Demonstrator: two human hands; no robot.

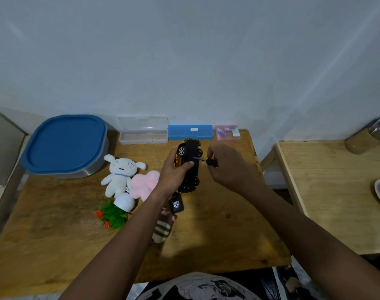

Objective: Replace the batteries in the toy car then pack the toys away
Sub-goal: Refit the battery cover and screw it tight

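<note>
My left hand (173,169) grips an orange toy car (190,163) turned on its side, black underside facing right, above the wooden table (217,230). My right hand (225,167) holds a small black-handled screwdriver (208,161) with its tip against the car's underside. Below the car lies a black remote (176,203). A white plush dog (119,174), a pink plush (144,184), a striped plush (162,230) and a small fake plant in a white pot (115,210) lie left of my left arm.
A large grey container with a blue lid (65,144) sits at the back left. Along the wall stand a clear open case (143,132), a blue case (190,131) and a pink box (227,132) holding small items. A second table (336,191) with a cup stands right.
</note>
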